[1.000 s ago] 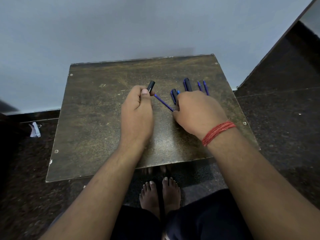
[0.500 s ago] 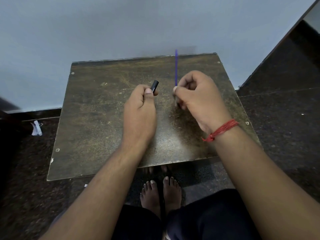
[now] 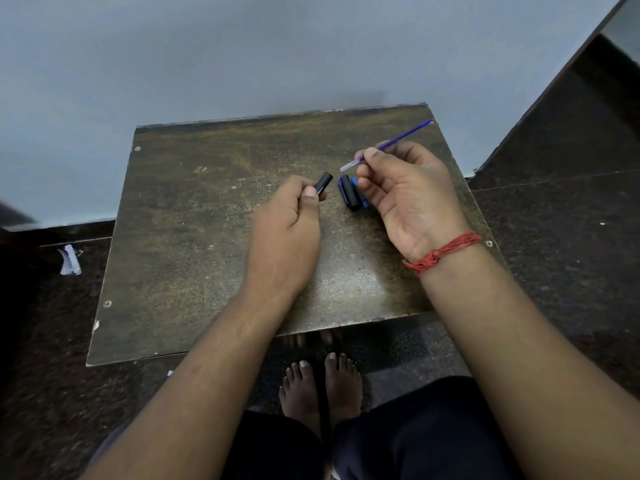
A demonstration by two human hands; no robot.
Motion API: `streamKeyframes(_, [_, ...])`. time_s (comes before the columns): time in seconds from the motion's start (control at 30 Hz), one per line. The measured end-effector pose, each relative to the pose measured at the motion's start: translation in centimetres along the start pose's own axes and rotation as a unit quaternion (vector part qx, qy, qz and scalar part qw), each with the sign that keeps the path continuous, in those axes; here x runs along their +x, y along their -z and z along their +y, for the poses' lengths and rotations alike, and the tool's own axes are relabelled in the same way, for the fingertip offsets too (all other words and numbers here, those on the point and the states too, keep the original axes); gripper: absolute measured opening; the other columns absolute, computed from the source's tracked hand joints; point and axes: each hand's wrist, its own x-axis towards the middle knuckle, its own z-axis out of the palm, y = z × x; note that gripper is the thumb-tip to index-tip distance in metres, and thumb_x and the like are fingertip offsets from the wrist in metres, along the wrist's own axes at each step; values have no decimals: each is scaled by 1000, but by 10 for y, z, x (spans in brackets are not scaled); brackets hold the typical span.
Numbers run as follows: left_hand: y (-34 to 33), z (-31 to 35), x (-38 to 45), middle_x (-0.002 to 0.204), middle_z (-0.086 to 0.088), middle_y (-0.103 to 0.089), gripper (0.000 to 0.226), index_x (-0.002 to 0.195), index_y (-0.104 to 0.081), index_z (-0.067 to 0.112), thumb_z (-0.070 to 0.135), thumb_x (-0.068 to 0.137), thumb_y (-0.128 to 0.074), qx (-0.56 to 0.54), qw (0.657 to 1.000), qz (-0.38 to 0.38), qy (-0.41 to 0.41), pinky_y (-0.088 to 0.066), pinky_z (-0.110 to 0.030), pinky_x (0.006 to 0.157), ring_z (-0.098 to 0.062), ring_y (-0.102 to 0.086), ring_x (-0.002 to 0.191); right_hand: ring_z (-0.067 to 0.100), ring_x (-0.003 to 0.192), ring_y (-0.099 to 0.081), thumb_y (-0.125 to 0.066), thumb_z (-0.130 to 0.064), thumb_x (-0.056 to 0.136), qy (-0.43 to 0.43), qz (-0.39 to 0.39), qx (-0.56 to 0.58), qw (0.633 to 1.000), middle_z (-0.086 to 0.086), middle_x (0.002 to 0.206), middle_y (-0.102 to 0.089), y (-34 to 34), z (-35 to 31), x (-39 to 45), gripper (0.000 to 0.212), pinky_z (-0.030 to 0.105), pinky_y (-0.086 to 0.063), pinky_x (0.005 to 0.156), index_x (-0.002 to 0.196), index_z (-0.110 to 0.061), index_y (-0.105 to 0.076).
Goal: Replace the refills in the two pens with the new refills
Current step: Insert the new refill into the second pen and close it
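My left hand (image 3: 287, 230) is closed around a black pen barrel (image 3: 323, 183), whose open end sticks out past my thumb and points up and to the right. My right hand (image 3: 408, 195) pinches a thin blue refill (image 3: 398, 140) between thumb and forefinger. The refill's pale end points left toward the barrel, and its blue length slants up to the right. A black and blue pen part (image 3: 349, 192) lies on the small brown table (image 3: 194, 237) between my hands. Other pens and refills are hidden behind my right hand.
The table stands against a pale wall, with dark stone floor around it. A scrap of white paper (image 3: 70, 260) lies on the floor to the left. My bare feet (image 3: 320, 386) rest under the table's near edge. A red thread is tied round my right wrist.
My right hand picked a blue refill up from the table, held it upright, then tilted it so its pale end points at the barrel. My left hand has kept the barrel nearly still.
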Motion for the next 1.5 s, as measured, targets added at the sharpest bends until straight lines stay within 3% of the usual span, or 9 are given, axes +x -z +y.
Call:
streamKeyframes(0.43, [0,-2,0,62,10,-49,24,94,-61,14,25,103,-41,6,1000,-4,-29,-36,-32,56,-6,-43,56,14,68,-56,-68,-3,89,11,-103,-174,979,7,78,-66,-5,6,-7,14,25,-41,55,83,-13,-60])
streamKeyframes(0.7, [-1,-2,0,61,10,-49,28,95,-63,17,32,99,-39,4,999,-14,-35,-36,-32,56,-9,-44,55,15,67,-57,-60,-21,98,48,-63,-136,988,5,76,-68,-1,4,-1,19,25,-40,53,82,-14,-64])
streamKeyframes(0.83, [-1,-2,0,62,8,-50,27,96,-62,17,31,100,-39,-3,999,-16,-37,-38,-34,56,-10,-45,56,14,70,-55,-63,-27,95,41,-100,-211,971,5,77,-69,1,7,-1,19,24,-38,53,81,-14,-69])
streamKeyframes(0.93, [-1,-1,-1,61,8,-50,25,97,-62,16,28,102,-40,-12,999,-16,-34,-38,-32,55,-8,-44,54,13,66,-52,-67,-39,88,41,-74,-222,971,5,78,-69,2,6,1,24,22,-38,52,83,-17,-70])
streamKeyframes(1.07, [-1,-1,-1,61,7,-50,25,98,-63,18,28,102,-40,-12,999,-24,-35,-36,-31,53,-7,-43,53,10,62,-52,-69,-30,91,80,-24,-167,982,3,74,-66,5,-1,3,14,23,-38,49,81,-20,-70])
streamKeyframes(1.17, [-2,-2,-1,61,8,-51,27,98,-63,18,31,100,-39,-5,999,-24,-36,-38,-32,54,-8,-45,54,10,61,-52,-67,-16,93,89,-35,-181,979,3,73,-66,3,1,0,16,23,-38,49,78,-19,-71])
streamKeyframes(1.27, [-1,-2,-1,61,9,-50,26,99,-62,18,29,102,-39,-11,999,-23,-29,-37,-31,54,-7,-44,54,11,62,-51,-66,-18,94,90,-49,-210,972,3,74,-68,1,2,-1,15,22,-39,50,80,-19,-71])
streamKeyframes(1.37, [0,-1,-2,62,8,-50,25,99,-62,18,26,104,-39,-13,999,-23,-24,-37,-31,53,-6,-43,53,6,68,-58,-64,-32,95,155,-5,-350,924,-4,81,-70,8,-2,2,16,24,-46,60,87,-21,-72])
streamKeyframes(1.5, [0,1,-1,64,5,-52,24,99,-61,18,26,105,-39,-11,1000,-19,-21,-38,-33,53,-7,-43,54,15,89,-55,-65,-34,92,225,39,-616,754,-7,87,-60,15,-12,3,14,30,-46,78,87,-22,-69])
